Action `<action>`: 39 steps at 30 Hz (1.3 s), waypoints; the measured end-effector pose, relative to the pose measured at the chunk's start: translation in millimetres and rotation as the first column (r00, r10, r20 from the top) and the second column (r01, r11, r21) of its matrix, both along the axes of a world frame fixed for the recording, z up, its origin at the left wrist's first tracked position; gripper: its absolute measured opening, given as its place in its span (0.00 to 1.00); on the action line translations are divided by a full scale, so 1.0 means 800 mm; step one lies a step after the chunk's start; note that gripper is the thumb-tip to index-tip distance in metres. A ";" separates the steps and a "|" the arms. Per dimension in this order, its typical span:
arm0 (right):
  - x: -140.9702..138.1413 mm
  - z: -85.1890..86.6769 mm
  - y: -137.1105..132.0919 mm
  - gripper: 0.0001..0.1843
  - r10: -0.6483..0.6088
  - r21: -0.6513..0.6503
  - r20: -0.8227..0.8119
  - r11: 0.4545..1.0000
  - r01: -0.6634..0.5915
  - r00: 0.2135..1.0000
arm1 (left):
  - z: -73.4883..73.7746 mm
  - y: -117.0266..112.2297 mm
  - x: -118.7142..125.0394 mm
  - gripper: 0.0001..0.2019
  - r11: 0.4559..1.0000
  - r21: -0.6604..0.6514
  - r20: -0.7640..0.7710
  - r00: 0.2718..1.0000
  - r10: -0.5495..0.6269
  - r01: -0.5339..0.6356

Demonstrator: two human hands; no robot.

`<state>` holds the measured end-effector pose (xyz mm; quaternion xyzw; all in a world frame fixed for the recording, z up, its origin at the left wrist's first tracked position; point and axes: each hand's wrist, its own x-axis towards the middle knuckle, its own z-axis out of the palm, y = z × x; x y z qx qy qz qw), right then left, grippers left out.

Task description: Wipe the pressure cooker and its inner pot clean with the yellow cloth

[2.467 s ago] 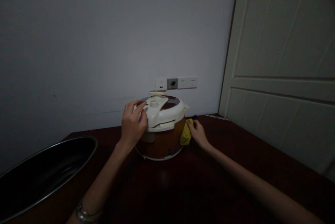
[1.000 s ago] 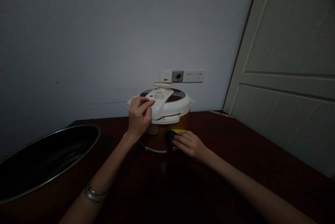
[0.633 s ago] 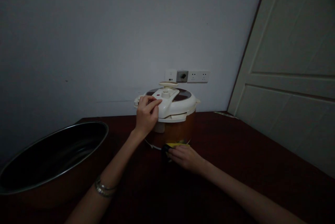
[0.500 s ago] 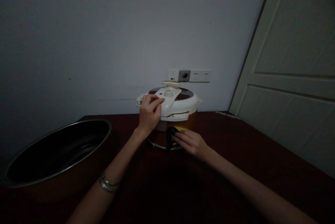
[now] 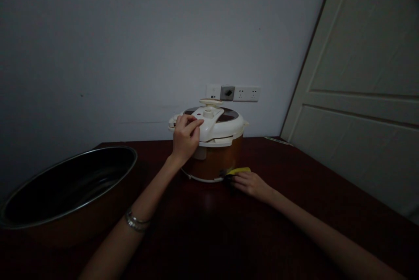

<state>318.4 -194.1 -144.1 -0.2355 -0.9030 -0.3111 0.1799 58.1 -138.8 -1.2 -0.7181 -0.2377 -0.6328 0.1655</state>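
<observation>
One yellow cloth [image 5: 241, 170] shifted rightward, two hands [image 5: 185, 139] [image 5: 251, 184], one cooker [image 5: 220, 132]

No text, brand or number can be read; the narrow strip [image 5: 278, 141] at the far right of the table [image 5: 209, 236] may carry print, too dim to tell.

1. Left forearm [image 5: 153, 197] slants far and right from the near left; left grip [image 5: 186, 141] has bent fingers.
2. Right forearm [image 5: 310, 221] enters from near right; right grip [image 5: 251, 185] points left, fingers curled.
</observation>
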 end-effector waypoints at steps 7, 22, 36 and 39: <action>0.013 0.020 -0.023 0.12 -0.142 -0.175 -0.355 0.981 0.083 0.924 | 0.005 0.000 -0.001 0.13 1.000 -0.023 0.047 0.999 -0.002 0.003; -0.090 0.090 -0.105 0.10 -0.301 -0.465 -0.857 0.802 -0.375 0.418 | -0.081 -0.134 0.034 0.32 0.029 -0.701 0.588 0.601 -0.541 0.713; -0.021 0.046 -0.073 0.15 -0.446 -0.573 -0.802 0.761 -0.303 0.397 | -0.121 -0.032 -0.114 0.11 0.697 -0.701 0.364 0.915 0.173 0.147; -0.014 0.042 -0.072 0.15 -0.471 -0.581 -0.798 0.768 -0.269 0.376 | -0.091 -0.002 -0.100 0.14 0.867 -0.497 0.382 0.905 0.186 0.032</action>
